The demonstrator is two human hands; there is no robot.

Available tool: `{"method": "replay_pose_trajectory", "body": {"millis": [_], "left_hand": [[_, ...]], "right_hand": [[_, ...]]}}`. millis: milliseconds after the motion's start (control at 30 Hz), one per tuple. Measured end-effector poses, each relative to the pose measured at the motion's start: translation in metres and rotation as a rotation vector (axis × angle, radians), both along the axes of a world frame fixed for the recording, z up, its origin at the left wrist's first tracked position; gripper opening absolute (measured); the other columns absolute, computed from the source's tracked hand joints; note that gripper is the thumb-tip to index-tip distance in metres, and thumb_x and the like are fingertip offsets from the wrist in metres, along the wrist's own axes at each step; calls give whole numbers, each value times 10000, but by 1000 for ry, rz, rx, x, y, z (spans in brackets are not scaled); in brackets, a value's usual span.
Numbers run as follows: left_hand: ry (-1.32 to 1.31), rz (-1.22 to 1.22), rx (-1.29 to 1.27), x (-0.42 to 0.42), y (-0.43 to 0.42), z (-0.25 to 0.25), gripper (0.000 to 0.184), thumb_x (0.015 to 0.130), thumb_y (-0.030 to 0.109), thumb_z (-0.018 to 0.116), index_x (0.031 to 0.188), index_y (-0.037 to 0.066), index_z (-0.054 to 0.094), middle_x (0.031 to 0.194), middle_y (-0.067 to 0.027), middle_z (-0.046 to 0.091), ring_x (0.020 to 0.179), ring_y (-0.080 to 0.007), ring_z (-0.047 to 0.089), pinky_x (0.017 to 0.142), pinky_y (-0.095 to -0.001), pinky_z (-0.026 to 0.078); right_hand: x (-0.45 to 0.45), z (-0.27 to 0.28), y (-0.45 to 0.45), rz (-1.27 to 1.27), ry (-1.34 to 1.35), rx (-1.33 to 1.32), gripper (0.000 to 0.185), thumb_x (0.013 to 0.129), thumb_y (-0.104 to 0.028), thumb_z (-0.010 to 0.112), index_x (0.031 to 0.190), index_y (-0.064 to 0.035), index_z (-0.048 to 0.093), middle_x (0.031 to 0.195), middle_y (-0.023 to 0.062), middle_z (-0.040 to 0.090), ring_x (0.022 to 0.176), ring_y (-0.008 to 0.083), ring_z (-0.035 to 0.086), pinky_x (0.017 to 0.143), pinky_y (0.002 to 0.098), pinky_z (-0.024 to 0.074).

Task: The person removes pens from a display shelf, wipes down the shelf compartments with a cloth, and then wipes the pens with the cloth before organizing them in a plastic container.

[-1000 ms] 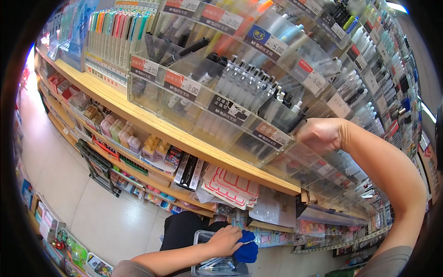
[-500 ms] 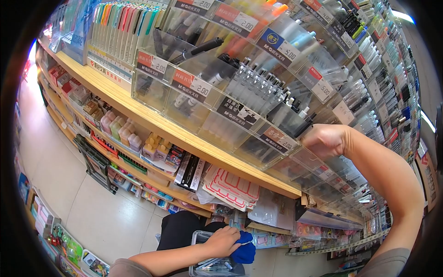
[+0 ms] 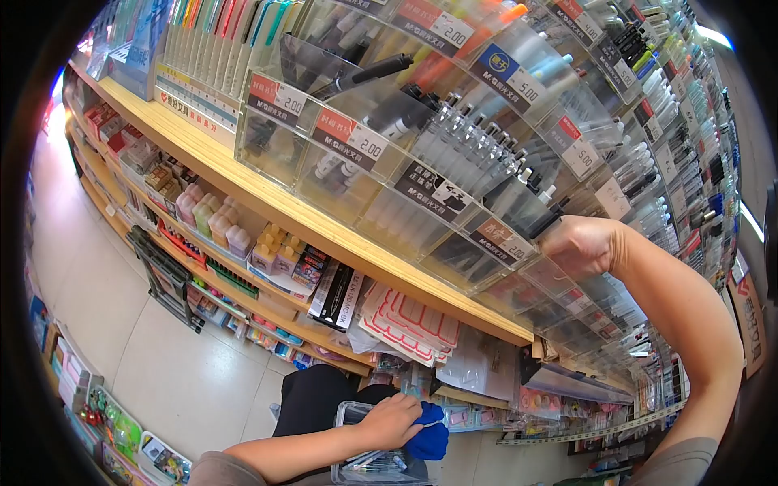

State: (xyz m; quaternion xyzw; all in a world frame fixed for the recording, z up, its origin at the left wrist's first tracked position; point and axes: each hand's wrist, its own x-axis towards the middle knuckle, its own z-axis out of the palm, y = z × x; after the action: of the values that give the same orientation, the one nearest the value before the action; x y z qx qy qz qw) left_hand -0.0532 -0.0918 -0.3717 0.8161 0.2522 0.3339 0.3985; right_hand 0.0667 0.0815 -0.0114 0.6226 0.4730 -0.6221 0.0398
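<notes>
Our left hand [image 3: 393, 423] rests on the blue cloth [image 3: 426, 440] at the edge of the clear box [image 3: 409, 478]; if it grips, we cannot tell. Beyond, our right hand [image 3: 579, 245], fingers curled, any held thing hidden, remains at the pen rack [image 3: 347, 194]; only our view shifts slightly, so work seems unmoved.

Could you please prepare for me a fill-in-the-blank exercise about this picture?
The colour of the cloth by the left hand is ____.
The higher hand, at the pen display, is the person's ____ one.
The price tag with the round logo shows ____.
Missing words: blue; right; 5.00
</notes>
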Motion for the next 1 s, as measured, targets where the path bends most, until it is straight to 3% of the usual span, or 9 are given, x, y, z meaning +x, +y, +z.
{"method": "replay_pose_trajectory", "body": {"millis": [33, 100, 333, 633, 933, 1000], "left_hand": [[0, 2, 1, 0, 1, 0, 255, 780, 202, 614, 917, -8, 566, 997, -128, 547, 942, -304, 498, 825, -381, 413], [-1, 5, -2, 0, 1, 0, 253, 780, 201, 614, 916, -7, 566, 994, -127, 546, 943, -302, 498, 826, -379, 413], [11, 0, -3, -1, 3, -1, 249, 778, 200, 615, 917, -1, 568, 1002, -121, 545, 946, -301, 498, 825, -378, 415], [13, 0, -20, -3, 3, -1, 264, 784, 201, 609, 931, -14, 568, 1004, -134, 544, 949, -308, 496, 835, -382, 409], [9, 20, -8, -4, 4, -3, 259, 789, 196, 602, 927, -21, 570, 998, -136, 547, 948, -312, 499, 832, -380, 408], [14, 20, -11, -4, 6, -3, 258, 789, 197, 601, 923, -21, 572, 993, -135, 549, 943, -313, 503, 832, -380, 410]], "right_hand": [[9, -5, 7, 4, 11, -40, 297, 854, -65, 479, 1097, 92, 544, 1140, 186, 569, 1008, 209, 583, 907, 354, 464], [30, -14, 21, 2, -58, 17, 286, 853, -62, 482, 1086, 90, 551, 1140, 189, 568, 993, 208, 589, 899, 351, 469], [-5, -2, -1, -55, -2, -31, 161, 822, -53, 520, 911, 56, 598, 978, 129, 625, 901, 163, 603, 829, 328, 487], [13, -6, 6, -56, -158, 138, 78, 804, -77, 546, 812, -17, 596, 788, 51, 573, 693, 123, 530, 615, 281, 428], [0, -3, -2, -115, -155, 81, 89, 774, -63, 537, 776, -8, 607, 783, 61, 600, 697, 133, 558, 623, 281, 447], [-6, 4, -6, 7, -238, 200, 107, 768, -63, 526, 780, 1, 609, 807, 73, 612, 714, 141, 570, 631, 286, 457]]}}
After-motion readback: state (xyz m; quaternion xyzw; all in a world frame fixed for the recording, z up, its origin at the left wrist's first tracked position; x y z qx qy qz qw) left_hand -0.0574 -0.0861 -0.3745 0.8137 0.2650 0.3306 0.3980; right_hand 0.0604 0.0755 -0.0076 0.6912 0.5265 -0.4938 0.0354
